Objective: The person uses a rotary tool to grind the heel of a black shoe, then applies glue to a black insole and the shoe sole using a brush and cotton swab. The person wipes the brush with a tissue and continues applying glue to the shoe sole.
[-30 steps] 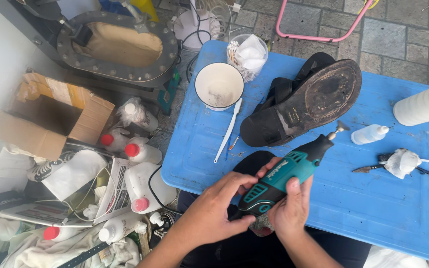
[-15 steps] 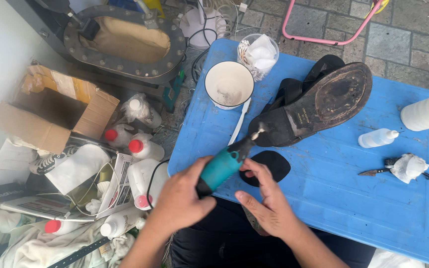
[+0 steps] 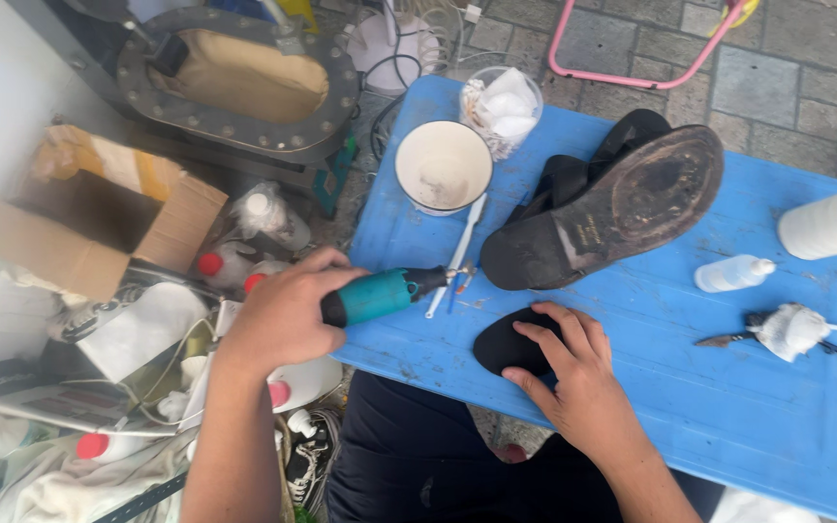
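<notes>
My left hand (image 3: pixel 283 315) grips a teal and black rotary tool (image 3: pixel 385 292) at the blue table's (image 3: pixel 728 387) left edge, its tip pointing right toward a white toothbrush (image 3: pixel 457 254). Flat on a black rubber sole piece (image 3: pixel 508 342) near the table's front edge rests my right hand (image 3: pixel 573 373). A black sandal (image 3: pixel 622 203) lies sole-up across the table's middle, just beyond both hands.
A white bowl (image 3: pixel 444 167) and a clear cup of white cotton (image 3: pixel 502 108) stand at the table's back left. A small squeeze bottle (image 3: pixel 728 273), a wrapped tool (image 3: pixel 791 331) and a white roll (image 3: pixel 830 223) lie at right. Glue bottles (image 3: pixel 230 261) and a cardboard box (image 3: pixel 99 213) crowd the floor at left.
My left hand carried the rotary tool leftward off the sole piece to the table's left edge. My right hand let go of the tool and settled flat on the black sole piece.
</notes>
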